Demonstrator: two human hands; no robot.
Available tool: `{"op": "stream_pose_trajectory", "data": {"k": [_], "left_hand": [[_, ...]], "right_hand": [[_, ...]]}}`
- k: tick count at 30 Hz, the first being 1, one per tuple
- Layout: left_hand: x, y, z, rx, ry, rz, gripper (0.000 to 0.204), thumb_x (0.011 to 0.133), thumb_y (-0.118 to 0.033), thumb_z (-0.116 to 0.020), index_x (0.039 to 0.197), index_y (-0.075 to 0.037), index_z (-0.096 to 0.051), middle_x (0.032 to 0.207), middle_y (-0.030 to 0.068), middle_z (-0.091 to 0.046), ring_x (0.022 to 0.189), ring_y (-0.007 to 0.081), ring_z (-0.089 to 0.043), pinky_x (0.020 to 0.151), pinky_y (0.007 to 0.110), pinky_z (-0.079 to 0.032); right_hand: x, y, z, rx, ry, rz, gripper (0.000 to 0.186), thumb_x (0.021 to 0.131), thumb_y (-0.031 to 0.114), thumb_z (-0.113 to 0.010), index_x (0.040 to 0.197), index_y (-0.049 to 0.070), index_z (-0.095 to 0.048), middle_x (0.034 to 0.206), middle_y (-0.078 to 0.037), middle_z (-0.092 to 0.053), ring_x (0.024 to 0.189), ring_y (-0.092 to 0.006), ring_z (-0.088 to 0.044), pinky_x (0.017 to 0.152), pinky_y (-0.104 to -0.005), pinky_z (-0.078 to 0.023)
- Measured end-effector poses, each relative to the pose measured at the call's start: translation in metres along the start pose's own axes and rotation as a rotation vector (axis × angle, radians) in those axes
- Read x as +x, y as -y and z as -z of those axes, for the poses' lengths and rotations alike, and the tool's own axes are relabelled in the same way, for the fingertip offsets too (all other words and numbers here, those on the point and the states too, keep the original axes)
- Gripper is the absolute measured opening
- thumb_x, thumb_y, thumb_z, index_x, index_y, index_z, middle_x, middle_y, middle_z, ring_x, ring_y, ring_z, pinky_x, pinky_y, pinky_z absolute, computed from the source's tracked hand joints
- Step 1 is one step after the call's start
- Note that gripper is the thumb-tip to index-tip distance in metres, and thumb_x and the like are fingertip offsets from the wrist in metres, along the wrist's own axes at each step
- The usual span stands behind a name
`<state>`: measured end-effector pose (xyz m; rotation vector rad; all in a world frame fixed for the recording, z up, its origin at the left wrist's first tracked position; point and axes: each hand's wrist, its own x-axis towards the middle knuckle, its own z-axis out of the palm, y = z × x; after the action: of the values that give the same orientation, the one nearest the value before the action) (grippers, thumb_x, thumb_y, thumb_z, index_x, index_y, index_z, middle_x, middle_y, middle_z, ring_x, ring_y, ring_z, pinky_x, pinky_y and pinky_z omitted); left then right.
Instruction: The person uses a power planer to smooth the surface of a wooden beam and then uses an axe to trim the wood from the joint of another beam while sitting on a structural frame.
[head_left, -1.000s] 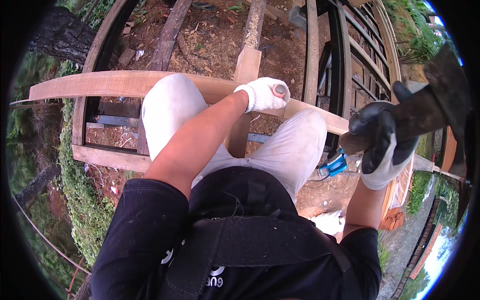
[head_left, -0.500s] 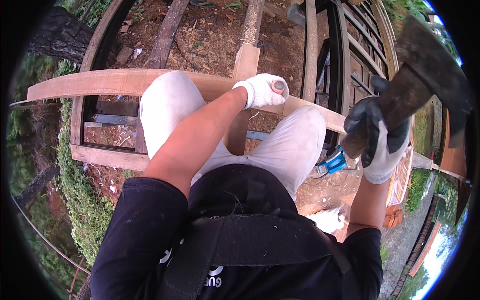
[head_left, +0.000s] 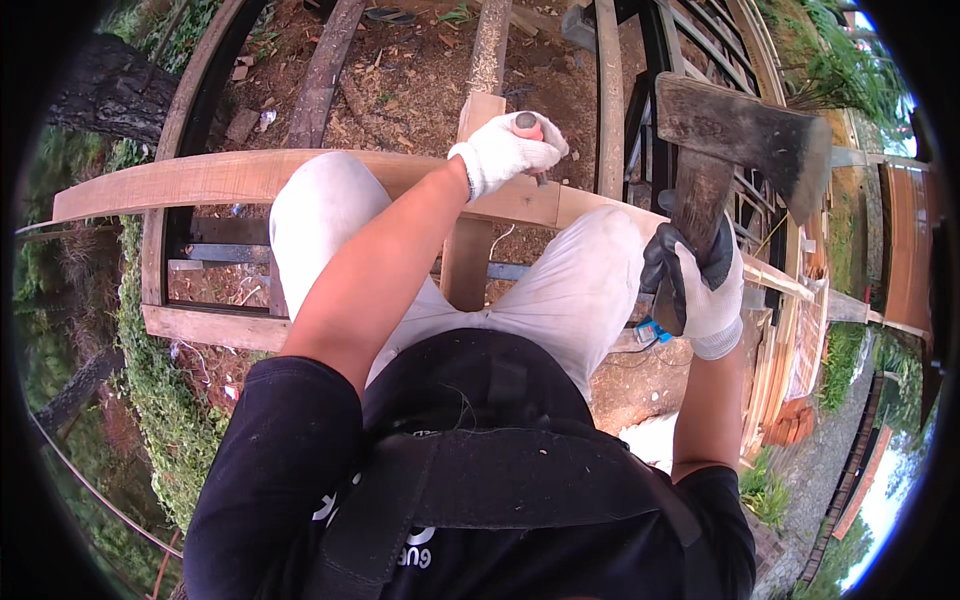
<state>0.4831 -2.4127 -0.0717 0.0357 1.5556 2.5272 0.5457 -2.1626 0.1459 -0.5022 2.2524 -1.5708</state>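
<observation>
My left hand (head_left: 505, 152), in a white glove, is closed around a chisel with a red-topped handle (head_left: 526, 124), held upright on the curved wooden beam (head_left: 220, 175) that runs across my knees. My right hand (head_left: 692, 283), in a black and white glove, grips the wooden handle of an axe (head_left: 735, 135). The axe head is raised to the right of the chisel, its blunt side toward it. My legs in pale trousers straddle the beam.
A wooden post (head_left: 478, 130) stands between my knees under the beam. Dark metal frames (head_left: 655, 60) rise at the upper right. Bare earth with wood chips (head_left: 400, 70) lies below. Ivy (head_left: 150, 400) and a tree trunk (head_left: 105, 90) lie left, stacked timber (head_left: 790, 400) right.
My right hand has swung the axe up and leftward, from the far right rim toward the chisel. My left hand has stayed on the chisel at the beam.
</observation>
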Motion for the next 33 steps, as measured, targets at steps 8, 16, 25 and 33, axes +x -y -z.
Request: {"op": "stream_pose_trajectory", "data": {"k": [8,16,25,33], "left_hand": [[-0.007,0.001,-0.010,0.122,-0.052,0.060,0.018,0.085,-0.012,-0.080,0.100,-0.006,-0.071,0.088,0.0027,-0.070,0.079,0.0129,-0.064,0.073,0.031,-0.055],[-0.008,0.021,-0.016,0.110,0.043,0.020,0.020,0.085,-0.008,-0.079,0.102,-0.007,-0.070,0.095,0.0030,-0.070,0.084,0.0146,-0.066,0.076,0.033,-0.057],[-0.007,0.022,-0.018,0.181,0.086,0.022,0.017,0.085,-0.008,-0.078,0.100,-0.008,-0.070,0.095,0.0016,-0.070,0.085,0.0132,-0.065,0.074,0.031,-0.056],[-0.011,0.014,-0.016,0.596,0.133,-0.033,0.015,0.086,-0.015,-0.076,0.099,-0.009,-0.071,0.096,-0.0022,-0.072,0.089,0.0120,-0.065,0.083,0.030,-0.054]], "right_hand": [[-0.022,-0.052,-0.007,0.139,-0.102,-0.087,0.039,0.099,0.002,-0.058,0.137,-0.006,-0.051,0.089,-0.009,-0.064,0.075,-0.0162,-0.065,0.065,-0.0299,-0.058],[-0.035,-0.070,-0.004,0.160,-0.051,-0.136,0.040,0.100,0.004,-0.058,0.138,-0.006,-0.050,0.095,-0.011,-0.066,0.077,-0.0157,-0.067,0.068,-0.0293,-0.057],[-0.025,-0.056,-0.007,0.026,-0.013,-0.039,0.038,0.099,0.010,-0.059,0.133,-0.007,-0.051,0.095,-0.013,-0.069,0.074,-0.0155,-0.067,0.066,-0.0291,-0.056],[0.008,0.008,-0.022,0.118,-0.290,0.543,0.057,0.101,0.013,-0.059,0.149,-0.007,-0.034,0.087,-0.015,-0.065,0.074,-0.0220,-0.066,0.076,-0.0390,-0.056]]}}
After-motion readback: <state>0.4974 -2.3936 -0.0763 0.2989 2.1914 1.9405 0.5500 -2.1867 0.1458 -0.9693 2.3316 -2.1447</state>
